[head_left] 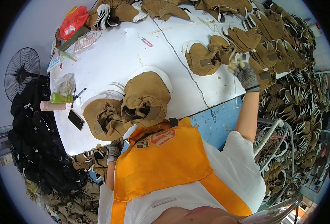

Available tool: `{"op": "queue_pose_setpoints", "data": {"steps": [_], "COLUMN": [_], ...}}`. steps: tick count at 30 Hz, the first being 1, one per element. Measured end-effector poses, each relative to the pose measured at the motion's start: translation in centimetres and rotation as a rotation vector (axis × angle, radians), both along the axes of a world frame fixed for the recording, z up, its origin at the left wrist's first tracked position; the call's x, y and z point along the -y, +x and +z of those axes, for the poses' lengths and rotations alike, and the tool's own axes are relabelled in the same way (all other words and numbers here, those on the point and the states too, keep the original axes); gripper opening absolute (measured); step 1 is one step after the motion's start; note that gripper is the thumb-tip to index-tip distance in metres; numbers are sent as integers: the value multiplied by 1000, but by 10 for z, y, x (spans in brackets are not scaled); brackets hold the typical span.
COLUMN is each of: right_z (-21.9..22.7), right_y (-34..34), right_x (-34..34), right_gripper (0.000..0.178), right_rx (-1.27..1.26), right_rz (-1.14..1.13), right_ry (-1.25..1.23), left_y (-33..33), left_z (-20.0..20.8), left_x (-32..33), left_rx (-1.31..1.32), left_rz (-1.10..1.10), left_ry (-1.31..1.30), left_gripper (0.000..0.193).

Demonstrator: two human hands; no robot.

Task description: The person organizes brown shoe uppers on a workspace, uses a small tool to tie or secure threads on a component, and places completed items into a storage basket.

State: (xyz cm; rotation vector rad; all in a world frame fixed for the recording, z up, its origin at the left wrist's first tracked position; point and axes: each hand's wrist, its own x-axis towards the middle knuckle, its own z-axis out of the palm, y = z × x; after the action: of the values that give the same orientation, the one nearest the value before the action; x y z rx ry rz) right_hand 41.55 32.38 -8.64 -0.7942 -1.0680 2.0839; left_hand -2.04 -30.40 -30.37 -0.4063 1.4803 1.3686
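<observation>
Two stacks of brown shoe uppers with white edges lie at the table's front edge, the left stack point(102, 120) beside the right stack point(147, 98). My left hand point(115, 150), in a grey glove, is low at the table edge just below the left stack. Its fingertips are hidden, so its grip does not show. Raised over the right part of the table is my right hand point(243, 75), also gloved, its fingers drawn together. What they hold, if anything, is too small to name. Closest to it are brown uppers point(201, 59) at its left.
A cord point(180, 56) crosses the white table point(109, 63). Pink snips point(146, 42) lie near the middle. At left are a phone point(76, 120), a pink bottle point(53, 105), green tape point(60, 98) and a fan point(22, 74). More uppers point(273, 28) line the far and right sides. A wire cart point(275, 140) stands right.
</observation>
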Motion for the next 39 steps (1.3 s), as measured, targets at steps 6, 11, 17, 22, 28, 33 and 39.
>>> {"op": "queue_pose_setpoints", "data": {"steps": [6,11,17,22,28,33,39], "right_z": [-122,-240,-196,-136,-49,-79,-135], "right_y": [79,102,59,66,-24,-144,-206], "right_x": [13,63,104,88,103,204,258], "right_gripper": [20,14,48,71,48,74,61], "right_rx": [453,713,1714,1515,792,426,774], "right_rz": [-1025,-713,-40,-170,-142,299,774], "right_ry": [-202,39,590,560,605,-487,1718], "left_y": [-1,-32,-4,-16,-37,-42,-40], "left_z": [-7,-41,57,79,18,22,65], "left_x": [-11,18,-54,-73,-60,-71,-92], "left_rx": [-35,-1202,-1365,-1316,-1058,-980,-1155], "left_rz": [22,-1288,-1622,-1501,-841,-773,-880], "left_ry": [-120,-159,-774,-758,-128,-7,-11], "left_gripper": [19,44,47,46,45,51,51]}}
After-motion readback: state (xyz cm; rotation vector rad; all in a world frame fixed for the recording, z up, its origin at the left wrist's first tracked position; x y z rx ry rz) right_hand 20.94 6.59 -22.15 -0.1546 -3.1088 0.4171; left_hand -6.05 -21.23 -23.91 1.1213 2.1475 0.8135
